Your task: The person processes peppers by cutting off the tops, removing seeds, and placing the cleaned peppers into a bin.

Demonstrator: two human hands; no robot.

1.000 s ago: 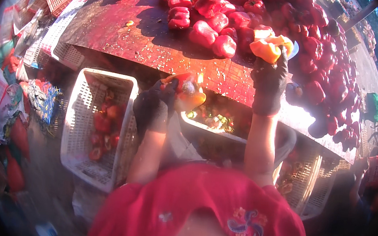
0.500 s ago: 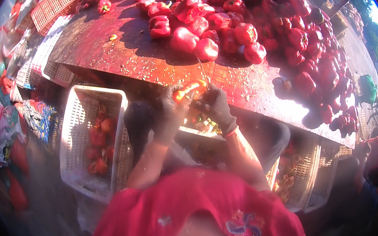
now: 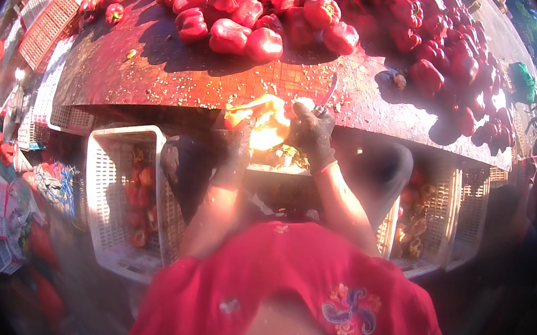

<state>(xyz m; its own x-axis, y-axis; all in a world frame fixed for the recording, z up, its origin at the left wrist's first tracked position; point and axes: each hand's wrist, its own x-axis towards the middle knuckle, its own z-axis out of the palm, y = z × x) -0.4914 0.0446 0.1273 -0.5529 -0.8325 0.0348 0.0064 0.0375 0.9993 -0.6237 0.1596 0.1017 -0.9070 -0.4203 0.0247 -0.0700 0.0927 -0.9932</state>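
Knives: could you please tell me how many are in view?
1: the knife is in the right hand, its blade pointing forward; others may be hidden.

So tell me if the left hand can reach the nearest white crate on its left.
Likely yes: the crate stands open-topped beyond the left leg, though the left hand holds a cut pepper.

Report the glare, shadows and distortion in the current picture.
In the head view, glare washes out the opened bell pepper in the left hand; red bell peppers throw dark shadows on the tabletop, whose near edge looks bowed by the fisheye lens; the picture's rim fades to black.
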